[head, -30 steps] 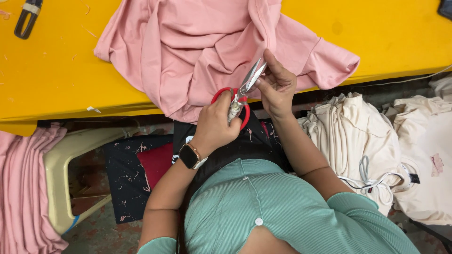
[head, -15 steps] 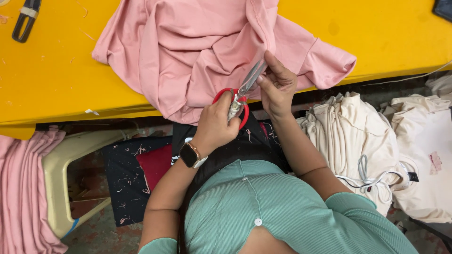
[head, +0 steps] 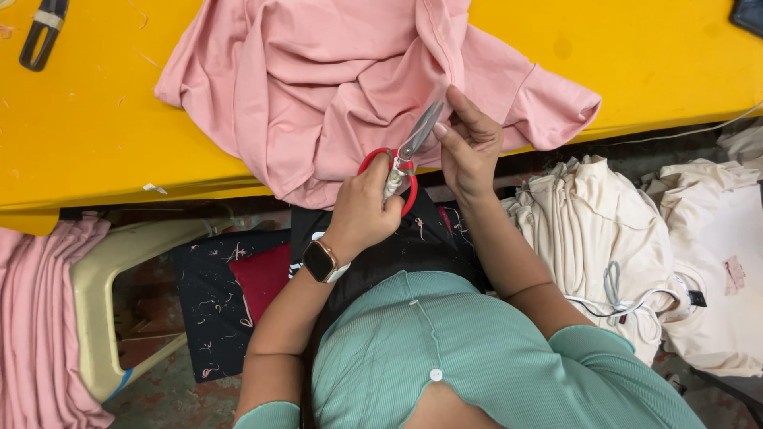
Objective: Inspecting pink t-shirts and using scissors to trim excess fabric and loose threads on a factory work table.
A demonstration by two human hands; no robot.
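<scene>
Little has shifted since the earlier frames: both hands keep their places at the near edge of the yellow surface [head: 95, 135], and the scissors [head: 401, 163] keep the same slant, blades pointing up and to the right into the cloth.

The left hand [head: 367, 208] is closed through the red loop handles of the scissors, gripping them. A dark, square-faced watch [head: 319, 260] with a pale strap sits on that wrist. The right hand [head: 470, 143] is closed in a pinch on a fold of the pink garment [head: 334, 87], fingertips touching the cloth just beside the grey metal blades.

The pink garment is soft, matte knit, bunched in loose folds and seams; it lies on the surface and hangs over its front edge, where the scissors meet it. The surface is smooth and hard, flecked with thread scraps. A small black snipper [head: 44, 33] lies at its far left corner, well apart from the hands.

Bare surface lies open to the left and right of the garment. Below the edge, room is tight: cream garments [head: 604, 238] are heaped at the right, ribbed pink cloth [head: 40, 318] at the left, beside a pale plastic stool [head: 103, 302] and dark patterned fabric [head: 214, 310].
</scene>
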